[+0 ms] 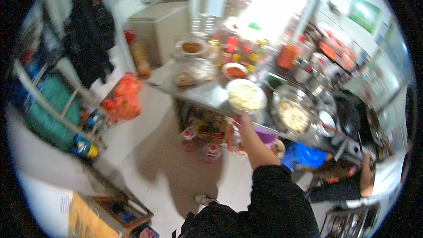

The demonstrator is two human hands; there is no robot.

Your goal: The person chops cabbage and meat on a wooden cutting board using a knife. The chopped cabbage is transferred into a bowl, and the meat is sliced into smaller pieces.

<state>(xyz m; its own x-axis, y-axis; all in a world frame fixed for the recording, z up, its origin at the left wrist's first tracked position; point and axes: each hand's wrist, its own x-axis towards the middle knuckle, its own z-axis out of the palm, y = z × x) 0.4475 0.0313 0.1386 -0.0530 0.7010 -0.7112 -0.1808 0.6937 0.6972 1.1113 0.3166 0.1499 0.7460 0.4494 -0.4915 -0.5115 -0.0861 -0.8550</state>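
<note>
My left hand (244, 122) grips the near rim of a white bowl (231, 105) heaped with pale, finely cut food (246, 97), at the edge of a steel counter (208, 95). Just right of it stands a wide steel basin (277, 104) with a pale and yellow food mixture (293, 115). My right hand (366, 162) is far to the right, by the counter's front edge near a dark wok (345, 114). Blur hides its fingers and whether they hold anything. A small white bowl (327, 122) with a red utensil sits between basin and wok.
Behind the bowls are a bowl of red sauce (235, 71), several bottles (231, 48) and a bowl of brown food (191, 48). Under the counter are a blue plastic tub (305, 155) and red-capped jugs (211, 152). Orange-red plastic bags (124, 97) are at left.
</note>
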